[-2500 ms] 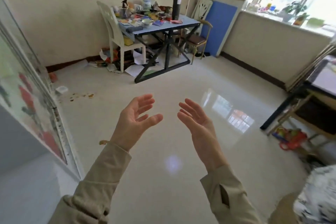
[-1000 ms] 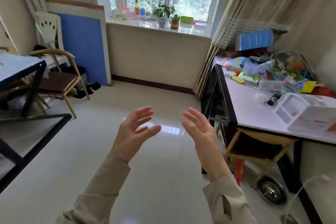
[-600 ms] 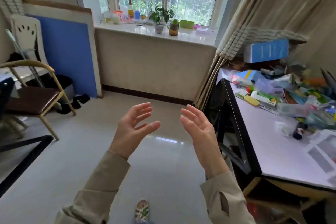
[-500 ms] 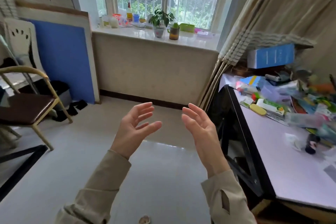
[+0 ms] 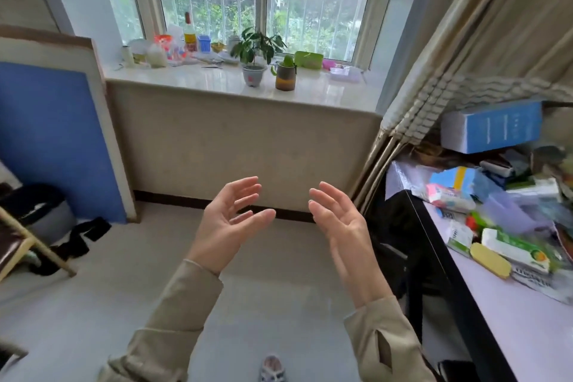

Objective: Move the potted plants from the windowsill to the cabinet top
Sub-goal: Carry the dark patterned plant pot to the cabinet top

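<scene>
My sleeves [image 5: 173, 332] run off the bottom edge, so my arms past the elbows are out of sight. Only the toe of my shoe [image 5: 272, 367] shows there. The bench [image 5: 524, 329] on my right is cut by the right edge, and the clutter [image 5: 514, 226] on it is smeared with blur; I cannot read any label. The chair [image 5: 18, 245] is cropped at the left edge. The small items [image 5: 173, 46] at the windowsill's [image 5: 310, 93] far left are too small to name.
</scene>
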